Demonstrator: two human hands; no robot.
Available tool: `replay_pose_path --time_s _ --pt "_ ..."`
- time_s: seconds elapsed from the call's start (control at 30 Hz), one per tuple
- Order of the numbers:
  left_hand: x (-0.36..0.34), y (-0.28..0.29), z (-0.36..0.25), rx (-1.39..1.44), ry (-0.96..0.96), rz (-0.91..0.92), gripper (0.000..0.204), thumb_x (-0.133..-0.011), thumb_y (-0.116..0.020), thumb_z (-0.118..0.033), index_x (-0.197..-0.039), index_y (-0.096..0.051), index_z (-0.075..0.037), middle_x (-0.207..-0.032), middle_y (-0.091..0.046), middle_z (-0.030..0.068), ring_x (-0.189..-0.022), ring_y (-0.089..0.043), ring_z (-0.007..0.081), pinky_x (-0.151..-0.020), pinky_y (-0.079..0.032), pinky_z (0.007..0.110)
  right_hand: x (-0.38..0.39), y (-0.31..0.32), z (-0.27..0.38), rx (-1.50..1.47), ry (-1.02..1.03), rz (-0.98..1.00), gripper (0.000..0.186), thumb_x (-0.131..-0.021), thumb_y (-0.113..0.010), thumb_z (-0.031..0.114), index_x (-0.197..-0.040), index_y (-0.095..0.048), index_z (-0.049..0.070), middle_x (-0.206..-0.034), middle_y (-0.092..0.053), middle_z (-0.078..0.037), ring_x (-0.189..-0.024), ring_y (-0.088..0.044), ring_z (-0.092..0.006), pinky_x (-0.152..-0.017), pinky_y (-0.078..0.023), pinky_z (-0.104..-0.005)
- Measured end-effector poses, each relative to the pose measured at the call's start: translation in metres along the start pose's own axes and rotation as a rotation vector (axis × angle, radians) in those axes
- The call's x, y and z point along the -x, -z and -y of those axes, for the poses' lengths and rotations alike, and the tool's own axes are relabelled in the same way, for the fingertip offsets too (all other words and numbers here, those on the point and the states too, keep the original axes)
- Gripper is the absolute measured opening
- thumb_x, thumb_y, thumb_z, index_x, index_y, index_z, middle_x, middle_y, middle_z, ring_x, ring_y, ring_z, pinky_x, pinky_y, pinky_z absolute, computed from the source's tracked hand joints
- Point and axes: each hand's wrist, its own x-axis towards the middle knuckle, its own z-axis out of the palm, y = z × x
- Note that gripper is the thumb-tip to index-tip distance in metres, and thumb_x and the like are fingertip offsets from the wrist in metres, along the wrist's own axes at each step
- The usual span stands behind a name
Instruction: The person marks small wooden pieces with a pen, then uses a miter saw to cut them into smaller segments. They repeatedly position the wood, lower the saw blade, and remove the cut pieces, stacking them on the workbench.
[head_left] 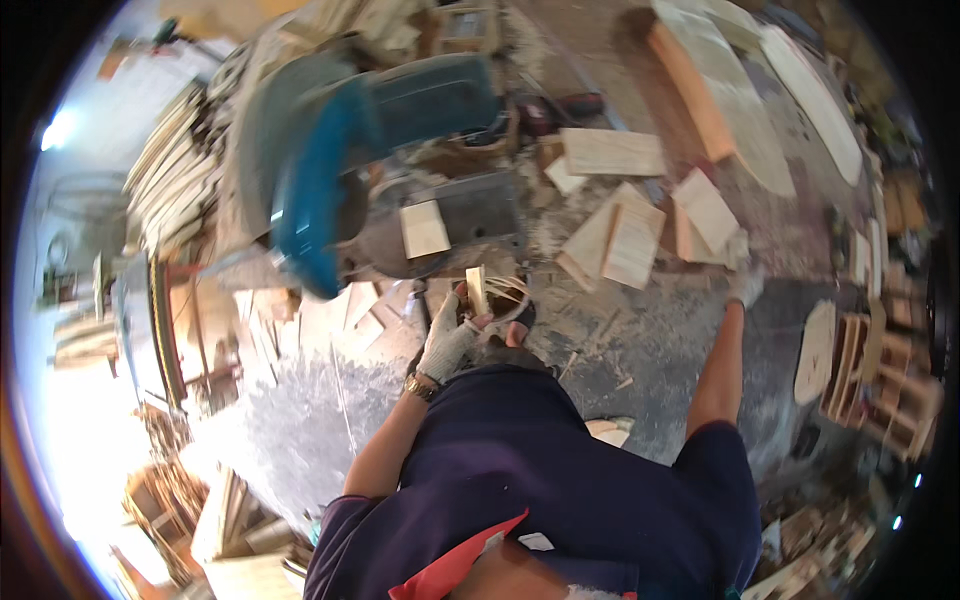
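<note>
Red collar — loose boards between gloved hands — blue machine beyond

Shows in the left hand as a small, narrow strip of pale wood, straight-edged, tilted slightly from upright in view and partly hidden at its lower end. Lie on the worktop, just beyond the right hand, as pale, flat, roughly four-sided wooden pieces, overlapping and set aslant, too unclear at the nearest corner to tell touching from near.
</note>
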Motion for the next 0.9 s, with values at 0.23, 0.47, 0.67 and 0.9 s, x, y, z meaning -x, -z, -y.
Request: replay_pose_path --time_s 0.23,0.47,0.67,0.9 --pt "-0.015 0.083 0.02 -0.543 -0.213 -0.516 0.069 -0.081 -0.08 -0.014 -0.142 -0.05 0.0 -0.098 -0.067 0.0068 -0.088 -0.063 0.0138 -0.076 -0.053 0.031 0.174 -0.036 0.045 -1.222 0.079 0.118 0.04 -0.105 -0.053 0.033 -0.128 -0.058 0.0 -0.118 -0.063 -0.014 -0.108 -0.06 -0.0263 -0.09 -0.05 -0.0409" --pt "-0.047 0.121 0.016 -0.139 -0.169 -0.471 0.059 -0.086 -0.078 -0.012 -0.135 -0.05 0.003 -0.108 -0.066 0.0078 -0.09 -0.064 0.014 -0.075 -0.054 0.029 0.377 -0.157 0.137 0.014 1.122 0.779 0.056 -0.09 -0.073 0.021 -0.141 -0.055 0.008 -0.134 -0.063 -0.016 -0.131 -0.056 -0.0317 -0.112 -0.044 -0.0453" --pt "-0.011 0.138 0.006 0.083 -0.115 -0.523 0.078 -0.087 -0.081 -0.023 -0.149 -0.04 0.002 -0.114 -0.064 0.0122 -0.093 -0.063 0.0139 -0.076 -0.053 0.027 0.44 -0.24 0.176 0.232 1.201 0.763 0.054 -0.09 -0.073 0.032 -0.139 -0.059 0.013 -0.151 -0.05 -0.021 -0.144 -0.042 -0.0394 -0.121 -0.031 -0.053" --pt "-0.012 0.171 0.036 -0.081 -0.302 -0.463 0.07 -0.09 -0.079 -0.023 -0.148 -0.044 -0.003 -0.108 -0.065 0.0092 -0.091 -0.063 0.0155 -0.078 -0.054 0.03 0.454 -0.266 0.149 0.151 1.219 0.61 0.036 -0.083 -0.076 0.029 -0.113 -0.07 0.01 -0.128 -0.066 -0.017 -0.127 -0.057 -0.0374 -0.114 -0.039 -0.0509"
